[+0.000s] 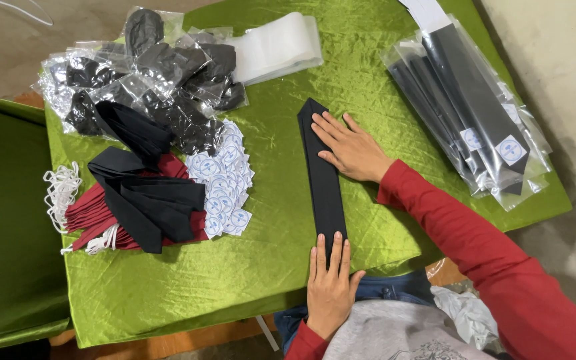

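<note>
A long black tie (pixel 321 175) lies flat on the green satin tablecloth (pixel 281 240), pointed end away from me. My left hand (pixel 330 285) presses flat on the tie's near end at the table's front edge, fingers together. Palm down, my right hand (pixel 350 147) rests on the tie's upper part, its fingers spread over the wide end. Neither hand grips anything; both lie flat on the cloth of the tie.
At the left sits a pile of black and dark red ties (pixel 138 200) with white elastic loops (pixel 60 190) and round white stickers (pixel 225 180). Bagged black items (pixel 148 73) and clear sleeves (pixel 278 47) lie at the back. Bagged ties (pixel 475 113) are stacked at the right.
</note>
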